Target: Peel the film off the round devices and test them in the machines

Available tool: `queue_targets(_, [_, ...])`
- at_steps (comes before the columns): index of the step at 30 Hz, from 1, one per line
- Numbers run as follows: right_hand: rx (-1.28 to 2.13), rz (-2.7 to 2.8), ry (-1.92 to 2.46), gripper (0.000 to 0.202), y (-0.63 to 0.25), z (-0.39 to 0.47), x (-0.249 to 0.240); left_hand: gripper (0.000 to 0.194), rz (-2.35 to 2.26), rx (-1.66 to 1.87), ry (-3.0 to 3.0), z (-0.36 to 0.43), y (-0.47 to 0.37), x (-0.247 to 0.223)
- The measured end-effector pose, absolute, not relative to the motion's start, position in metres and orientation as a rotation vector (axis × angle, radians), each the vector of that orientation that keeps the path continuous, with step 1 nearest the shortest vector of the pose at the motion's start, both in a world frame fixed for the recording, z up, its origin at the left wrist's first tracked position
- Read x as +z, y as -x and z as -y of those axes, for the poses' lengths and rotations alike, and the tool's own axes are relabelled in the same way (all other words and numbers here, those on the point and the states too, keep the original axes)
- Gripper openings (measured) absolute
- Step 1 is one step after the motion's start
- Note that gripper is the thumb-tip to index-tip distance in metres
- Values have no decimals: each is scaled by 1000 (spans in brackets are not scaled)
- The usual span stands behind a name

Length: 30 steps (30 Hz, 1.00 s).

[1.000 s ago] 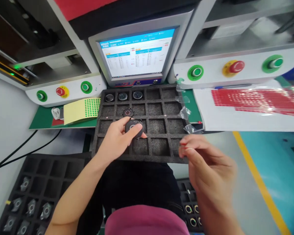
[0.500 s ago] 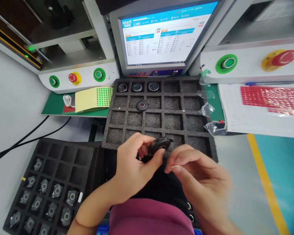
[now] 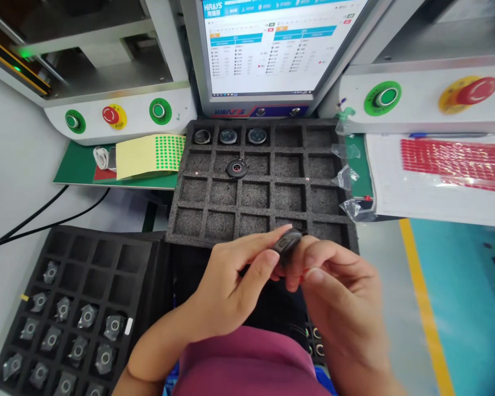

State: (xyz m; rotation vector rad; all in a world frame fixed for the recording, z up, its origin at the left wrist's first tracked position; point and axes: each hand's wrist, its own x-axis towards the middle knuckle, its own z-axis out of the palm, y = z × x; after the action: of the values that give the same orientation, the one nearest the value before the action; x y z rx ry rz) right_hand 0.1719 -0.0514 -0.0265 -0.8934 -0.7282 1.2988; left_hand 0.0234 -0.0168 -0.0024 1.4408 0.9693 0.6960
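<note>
1. Between 8 and 9 o'clock of the held black device (image 3: 287, 245) (12 = up): lower tray (image 3: 120, 256), film-wrapped round parts in many cells, white tag (image 3: 128, 326) on its right side.
2. 10 o'clock: left button panel (image 3: 91, 122), two green buttons, red stop between. Just below it, dotted sheet (image 3: 137, 157) on the green surface (image 3: 75, 165), white cable (image 3: 102, 158) just beside.
3. 8 o'clock: left hand (image 3: 231, 289), thumb and fingers clamped on the black device, which is tilted edge-up.
4. 11 o'clock: foam tray (image 3: 289, 197). Three round units (image 3: 228, 136) fill the left end of its top row; a loose disc (image 3: 236, 169) lies in row two, contacts up.
5. 12 o'clock: monitor (image 3: 268, 60), screen on.
6. 4 o'clock: right hand (image 3: 336, 283), thumb and forefinger pinching a small red piece (image 3: 302, 274). Fingers right up against the device; can't tell if the red piece touches it.
7. 1 o'clock: clear film scraps (image 3: 347, 179) along the tray's right edge; farther off, right button panel (image 3: 421, 99).
8. 2 o'clock: red label strips (image 3: 457, 162) on white paper (image 3: 416, 201), blue pen (image 3: 449, 135) just above.
</note>
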Motion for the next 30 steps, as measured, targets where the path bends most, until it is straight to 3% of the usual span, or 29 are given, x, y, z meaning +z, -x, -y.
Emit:
queue_targets(6, [1424,725,852,12,-172,51,-21,49,-854,675,-1216,11,-22,-1])
queue_targets(12, [1579,671,814,10,-169,57,-19,43,-796,559,-1074,17,-24,5])
queue_targets(25, [1576,554,856,13,-160,60,-18,49,-787,521,-1218,23,-24,-3])
queue_targets(30, [1610,505,864,13,-159,63,-17,43,-764,628,-1236,27,-24,-11])
